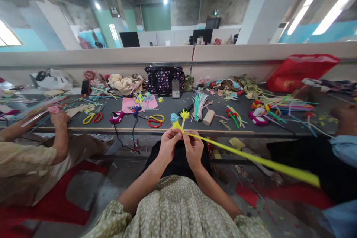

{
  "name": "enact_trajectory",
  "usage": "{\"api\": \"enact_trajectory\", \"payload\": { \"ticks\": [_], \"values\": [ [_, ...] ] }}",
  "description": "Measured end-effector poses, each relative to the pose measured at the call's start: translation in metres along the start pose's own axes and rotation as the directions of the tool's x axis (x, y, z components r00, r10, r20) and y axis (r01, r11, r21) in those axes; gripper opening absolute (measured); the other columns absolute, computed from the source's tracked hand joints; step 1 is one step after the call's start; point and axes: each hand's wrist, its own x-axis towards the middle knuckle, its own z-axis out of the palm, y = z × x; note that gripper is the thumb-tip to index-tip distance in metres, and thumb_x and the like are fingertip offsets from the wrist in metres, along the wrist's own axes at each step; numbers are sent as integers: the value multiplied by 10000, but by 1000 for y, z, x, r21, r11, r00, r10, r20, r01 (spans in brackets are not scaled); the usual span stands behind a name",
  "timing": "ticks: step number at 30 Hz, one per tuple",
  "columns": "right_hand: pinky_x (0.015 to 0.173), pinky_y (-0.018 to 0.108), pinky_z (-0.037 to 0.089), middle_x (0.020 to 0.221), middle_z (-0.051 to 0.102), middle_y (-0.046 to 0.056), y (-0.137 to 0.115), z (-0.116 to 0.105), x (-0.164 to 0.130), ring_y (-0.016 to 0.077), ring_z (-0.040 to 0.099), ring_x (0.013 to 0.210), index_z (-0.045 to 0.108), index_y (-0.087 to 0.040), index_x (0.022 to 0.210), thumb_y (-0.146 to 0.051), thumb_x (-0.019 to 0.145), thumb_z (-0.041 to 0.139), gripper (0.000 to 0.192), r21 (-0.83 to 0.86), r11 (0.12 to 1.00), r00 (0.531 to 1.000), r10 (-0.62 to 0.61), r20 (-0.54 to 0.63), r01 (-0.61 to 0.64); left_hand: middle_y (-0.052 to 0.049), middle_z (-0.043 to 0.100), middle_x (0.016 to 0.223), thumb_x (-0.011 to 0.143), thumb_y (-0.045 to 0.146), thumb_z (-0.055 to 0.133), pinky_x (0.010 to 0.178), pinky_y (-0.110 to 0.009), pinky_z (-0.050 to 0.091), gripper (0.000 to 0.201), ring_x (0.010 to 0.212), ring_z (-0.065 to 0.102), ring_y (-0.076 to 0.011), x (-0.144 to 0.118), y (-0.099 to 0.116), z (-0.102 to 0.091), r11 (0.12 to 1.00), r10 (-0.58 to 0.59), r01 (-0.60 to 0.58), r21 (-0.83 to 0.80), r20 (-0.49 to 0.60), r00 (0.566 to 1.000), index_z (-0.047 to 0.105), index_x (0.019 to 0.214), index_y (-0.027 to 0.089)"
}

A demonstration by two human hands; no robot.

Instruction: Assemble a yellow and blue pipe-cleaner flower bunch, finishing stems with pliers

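Stem: long fuzzy yellow pipe-cleaner stem (251,158), star-tipped, slanting right
Grip: left hand (169,144), right hand (193,148) both pinching it
Edge: grey worktable (173,109) rim just beyond

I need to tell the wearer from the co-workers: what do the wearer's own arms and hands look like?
Both forearms are bare; the left hand and right hand wear no gloves. Loose sage-green sleeves with small white specks end near the elbows.

Dark worktable (173,109), scissors (93,118), pipe cleaner bundle (198,106), pink paper (139,103), spotted bag (164,79)
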Motion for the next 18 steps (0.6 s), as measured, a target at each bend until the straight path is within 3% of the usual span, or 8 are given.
{"api": "enact_trajectory", "payload": {
  "ticks": [4,8,14,18],
  "values": [
    [773,339,521,848,645,38,5,-3,3,189,629,813,639,-210,873,-179,883,579,69,-183,964,982,-185,48,191,-3,658,733,677,226,797,690,-186,462,154,676,579,-81,-3,-1,-2,998,20,-19,60,-20,1000,698,761,143],
    [789,348,523,858,663,41,7,-5,5,194,637,829,639,-221,904,-143,884,566,109,-251,923,956,-270,115,291,-3,649,706,672,256,798,685,-203,459,158,661,571,-92,-2,1,-1,993,40,-34,113,-49,998,696,724,147],
    [811,356,529,865,682,43,6,-6,8,203,649,846,653,-228,912,-178,889,563,105,-264,930,963,-219,154,254,0,643,676,652,267,809,660,-212,453,170,629,562,-92,4,3,-4,985,65,-49,163,-94,993,701,707,148],
    [711,309,534,852,668,38,2,-7,10,183,644,779,658,-215,900,-211,880,584,77,-216,960,979,-152,137,179,1,663,697,677,272,794,667,-213,451,152,636,563,-92,6,5,-6,972,109,-94,214,-61,992,715,738,157]
  ]
}}
